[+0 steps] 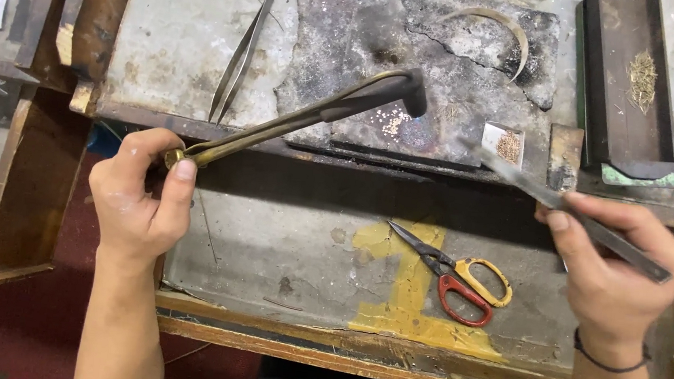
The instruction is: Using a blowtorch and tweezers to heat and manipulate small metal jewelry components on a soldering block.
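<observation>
The left hand [141, 197] is closed around the base of a brass torch [303, 113], whose dark nozzle hangs over the scorched block [428, 75]. The right hand [619, 267] pinches long tweezers [563, 205], tips aimed at a small cluster of beads [394, 124] on the block, just below the nozzle.

Risk: the beads are tiny and loose. A nudge from the tweezer tips, or a strong blast from the torch, would likely scatter them across the block. The block is cracked; beads could lodge in the crack. A tray [507, 145] of fine grains sits at the block's edge, near the tweezer shaft, and a sweep of the shaft could tip it.

Surface: a worn, stained workbench [180, 29] with a lower shelf [284, 234] marked with yellow paint. Scissors [455, 277] lie on the shelf. A second pair of tweezers [244, 47] lies left of the block, and a curved metal strip [497, 29] on its far corner. The floor below is dark red.
</observation>
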